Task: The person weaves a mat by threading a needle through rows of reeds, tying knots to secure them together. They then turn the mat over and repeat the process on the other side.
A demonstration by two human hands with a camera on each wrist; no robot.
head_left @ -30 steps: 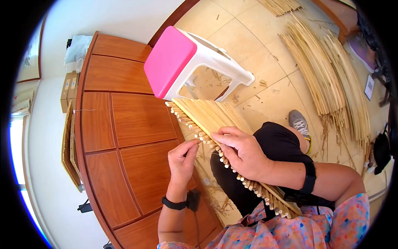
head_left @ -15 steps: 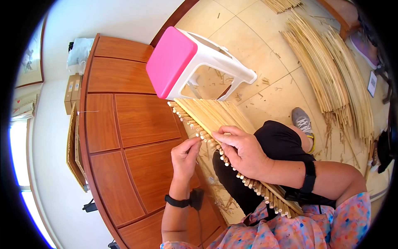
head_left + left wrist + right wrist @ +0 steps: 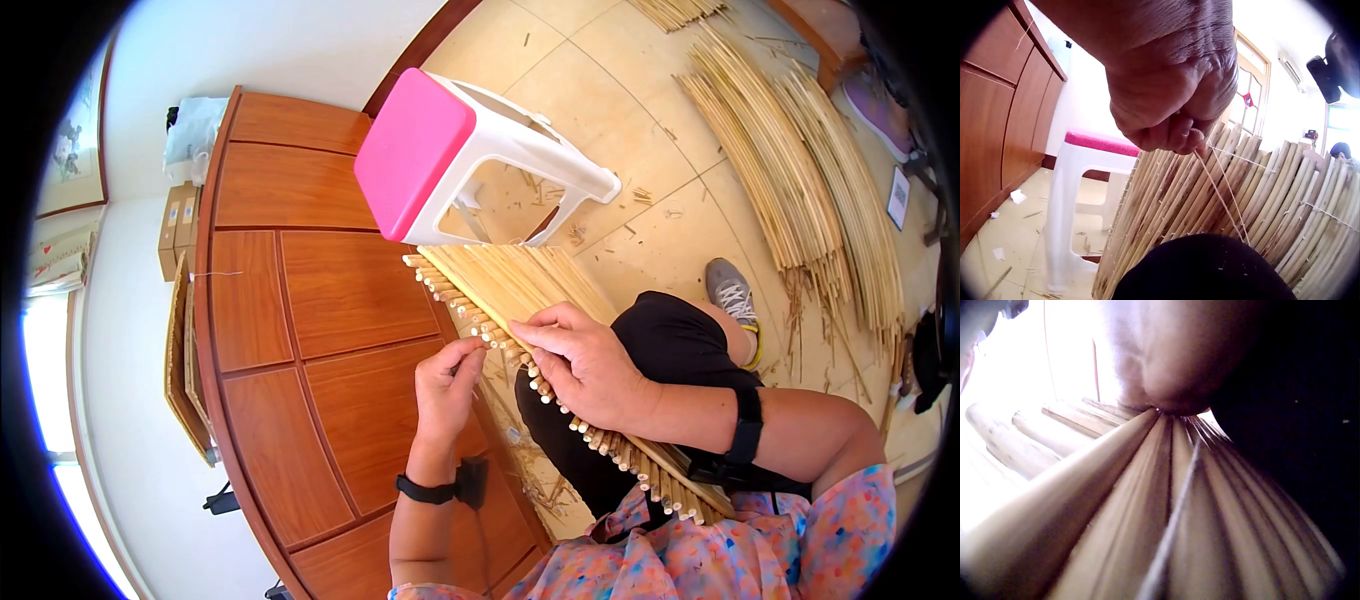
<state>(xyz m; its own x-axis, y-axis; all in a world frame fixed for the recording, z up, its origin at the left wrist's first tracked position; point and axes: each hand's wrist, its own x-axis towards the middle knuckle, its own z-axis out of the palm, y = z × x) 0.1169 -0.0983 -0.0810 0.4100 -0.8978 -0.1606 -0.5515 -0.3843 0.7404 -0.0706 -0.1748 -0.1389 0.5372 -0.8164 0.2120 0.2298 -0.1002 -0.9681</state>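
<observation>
A mat of pale reed sticks (image 3: 525, 278) slants across the lap, its cut ends in a row towards the left. The right hand (image 3: 595, 372) grips the mat's edge, thumb and fingers over the top stick. Close to the cut ends, the left hand (image 3: 445, 392) is held with thumb and forefinger together. In the left wrist view the left hand (image 3: 1169, 94) pinches a thin string (image 3: 1218, 189) that runs down across the sticks. A cord (image 3: 1175, 528) crosses the reeds (image 3: 1116, 515) below the right hand (image 3: 1179, 356) in the right wrist view; its fingertips are hidden there.
A white stool with a pink seat (image 3: 415, 150) stands beyond the mat. Wooden cabinets (image 3: 350, 290) line the left side. Bundles of long reeds (image 3: 775, 180) lie on the tiled floor at the right, with scraps scattered about. A knee (image 3: 1204, 272) is under the mat.
The head view has shifted slightly. The mat's far end dips a little lower than half a second ago, while both hands stay nearly where they were, with the same holds.
</observation>
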